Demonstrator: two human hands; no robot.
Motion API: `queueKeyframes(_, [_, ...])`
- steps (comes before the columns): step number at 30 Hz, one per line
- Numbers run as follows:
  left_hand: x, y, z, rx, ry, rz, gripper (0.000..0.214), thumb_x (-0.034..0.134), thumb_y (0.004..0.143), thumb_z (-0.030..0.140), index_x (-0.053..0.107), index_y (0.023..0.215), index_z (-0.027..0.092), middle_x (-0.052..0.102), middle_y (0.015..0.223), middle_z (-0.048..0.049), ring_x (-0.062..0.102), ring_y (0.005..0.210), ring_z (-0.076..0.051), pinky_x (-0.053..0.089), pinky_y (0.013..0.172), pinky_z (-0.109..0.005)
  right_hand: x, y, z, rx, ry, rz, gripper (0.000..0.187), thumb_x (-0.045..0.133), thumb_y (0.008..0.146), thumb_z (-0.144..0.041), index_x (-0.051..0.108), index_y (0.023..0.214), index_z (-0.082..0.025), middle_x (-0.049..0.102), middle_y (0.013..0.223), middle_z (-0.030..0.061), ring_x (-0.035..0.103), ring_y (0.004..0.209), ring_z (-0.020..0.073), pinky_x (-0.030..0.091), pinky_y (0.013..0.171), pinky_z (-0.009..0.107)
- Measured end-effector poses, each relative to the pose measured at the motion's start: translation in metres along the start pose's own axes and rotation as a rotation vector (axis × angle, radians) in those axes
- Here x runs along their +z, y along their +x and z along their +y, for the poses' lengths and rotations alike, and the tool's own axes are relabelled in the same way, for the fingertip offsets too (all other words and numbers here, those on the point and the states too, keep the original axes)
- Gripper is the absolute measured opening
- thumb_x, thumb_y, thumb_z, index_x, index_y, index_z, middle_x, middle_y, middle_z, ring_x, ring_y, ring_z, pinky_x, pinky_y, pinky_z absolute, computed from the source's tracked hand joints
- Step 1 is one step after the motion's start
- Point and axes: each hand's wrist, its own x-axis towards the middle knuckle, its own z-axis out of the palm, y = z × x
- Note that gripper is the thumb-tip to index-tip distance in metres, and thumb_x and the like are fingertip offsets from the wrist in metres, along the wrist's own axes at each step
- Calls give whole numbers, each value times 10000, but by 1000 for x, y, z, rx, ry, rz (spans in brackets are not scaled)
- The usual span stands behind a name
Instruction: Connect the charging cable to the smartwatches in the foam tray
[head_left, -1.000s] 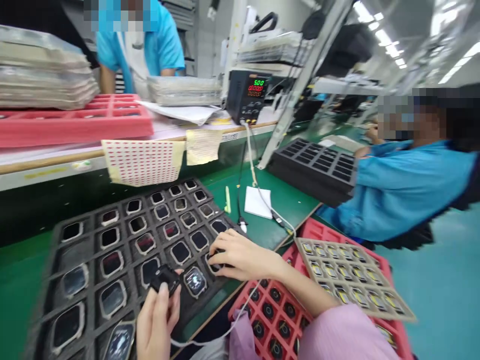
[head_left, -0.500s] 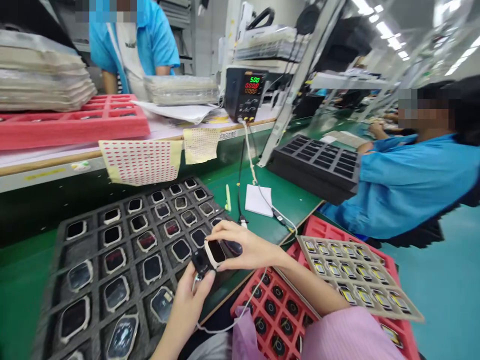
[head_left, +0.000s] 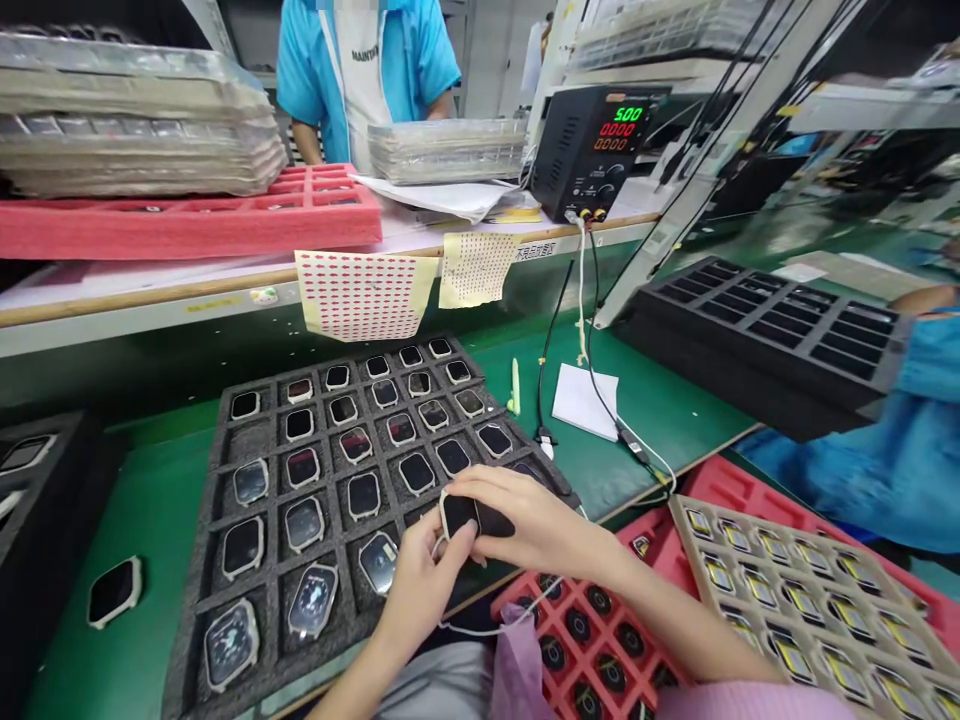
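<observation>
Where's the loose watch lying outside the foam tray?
The loose watch lies at the lower left of the head view on the green mat, just left of the foam tray, with a black tray on its other side.

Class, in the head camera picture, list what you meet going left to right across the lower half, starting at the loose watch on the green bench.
Loose watch, black foam tray, left hand, black watch, right hand, red tray, beige tray
</observation>
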Motion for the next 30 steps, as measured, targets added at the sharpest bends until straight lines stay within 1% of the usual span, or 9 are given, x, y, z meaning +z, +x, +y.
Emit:
queueKeyframes(3, [-2, -6, 5, -3, -47, -8, 234, 559, 864, 342, 610, 909, 119, 586, 755, -32, 531, 709, -157, 444, 694, -258, 5, 1, -2, 6, -7, 22, 455, 679, 753, -130, 534, 1184, -145, 573, 1138, 97, 534, 1041, 231, 449, 903, 373])
queueKeyframes(7, [-3, -13, 8, 15, -54, -22, 234, 563, 860, 341, 622, 876, 115, 589, 777, -41, 514, 727, -161, 426, 676, -248, 6, 1, -6, -13, 31, 28, 407, 677, 786, -198, 547, 1169, -149, 580, 1076, 101, 547, 974, 224, 463, 851, 361])
queueKeyframes(11, [-5, -15, 8, 23, -43, -18, 239, 569, 856, 336, 631, 938, 120, 595, 761, -32, 516, 738, -164, 421, 685, -245, 5, 0, -10, -7, 52, 25, 403, 683, 790, -206, 555, 1168, -150, 573, 1058, 99, 543, 960, 222, 467, 830, 350])
queueKeyframes(14, [-5, -15, 8, 30, -38, -17, 239, 571, 853, 341, 638, 935, 126, 604, 766, -31, 520, 739, -166, 420, 680, -240, 5, 0, -10, -13, 52, 25, 411, 687, 789, -213, 557, 1175, -151, 571, 1049, 96, 544, 950, 218, 472, 817, 345])
queueKeyframes(20, [-5, -16, 4, 8, -11, 6, 267, 590, 834, 368, 654, 920, 125, 593, 663, -15, 517, 651, -154, 424, 618, -233, 6, -1, -9, -27, 36, 35, 391, 679, 803, -238, 568, 1167, -151, 574, 1034, 103, 550, 927, 218, 480, 806, 351])
queueKeyframes(24, [-4, -18, 5, 17, -11, 2, 244, 587, 838, 350, 648, 912, 126, 634, 774, -41, 555, 761, -179, 450, 706, -251, 7, -2, -10, -30, 35, 30, 404, 676, 797, -212, 562, 1177, -136, 568, 1038, 110, 546, 930, 222, 480, 804, 359])
queueKeyframes(26, [-3, -18, 6, 23, -1, -3, 235, 573, 847, 346, 645, 905, 131, 641, 827, -50, 561, 808, -189, 453, 746, -260, 5, -3, -10, -33, 62, 31, 407, 669, 810, -228, 554, 1190, -139, 563, 1040, 108, 541, 938, 220, 478, 815, 361])
queueKeyframes(28, [-2, -15, 5, 27, 12, -14, 251, 572, 843, 356, 640, 945, 138, 644, 876, -60, 564, 823, -195, 457, 750, -266, -2, -4, -5, -39, 121, 21, 414, 672, 822, -267, 549, 1203, -161, 552, 1061, 101, 531, 971, 216, 466, 849, 362])
queueKeyframes(30, [-2, -11, 3, 27, -7, -19, 308, 595, 817, 393, 629, 992, 141, 642, 866, -60, 567, 774, -184, 463, 710, -262, -10, -6, 3, -42, 190, 31, 446, 709, 800, -305, 554, 1200, -180, 533, 1091, 96, 519, 1014, 218, 445, 890, 364])
